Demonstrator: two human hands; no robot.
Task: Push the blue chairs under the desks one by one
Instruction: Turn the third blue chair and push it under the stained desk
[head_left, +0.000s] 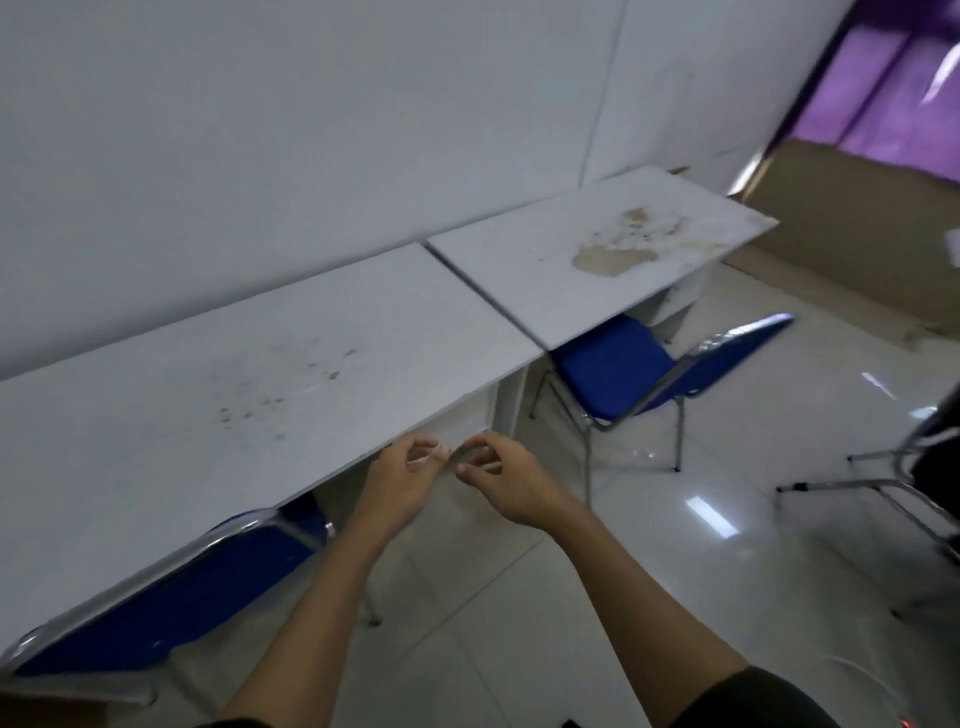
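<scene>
Both hands, left hand (402, 475) and right hand (506, 480), are hovering loosely curled, grasping nothing, mid-frame; the right-side blue chair (639, 369) is sitting only half tucked under its stained desk (545, 270), likely next

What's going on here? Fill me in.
A person is tidying blue chairs under two white desks along the wall. The near chair is tucked against the near desk. The far chair sits only partly under the stained desk. The left hand and right hand hover empty between them.
</scene>
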